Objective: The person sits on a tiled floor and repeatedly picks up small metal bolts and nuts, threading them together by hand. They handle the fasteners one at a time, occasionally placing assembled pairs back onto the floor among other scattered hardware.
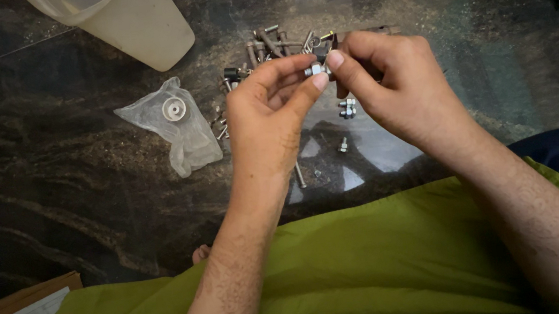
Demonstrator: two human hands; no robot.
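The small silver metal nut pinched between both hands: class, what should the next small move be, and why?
Probably a gentle twist. The small silver metal nut is pinched between the left hand's fingertips and the right hand's thumb, above the dark marble floor and the pile of grey bolts. A dark part sits behind the right fingers; whether the nut is already threaded cannot be told.

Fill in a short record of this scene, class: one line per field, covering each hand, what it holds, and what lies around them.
left hand: pinches a small silver nut
right hand: fingertips meet the same nut
behind the hands: pile of bolts
floor: dark marbled stone
left of hands: clear plastic bag holding a white round part
top left: pale plastic container
lap: green cloth
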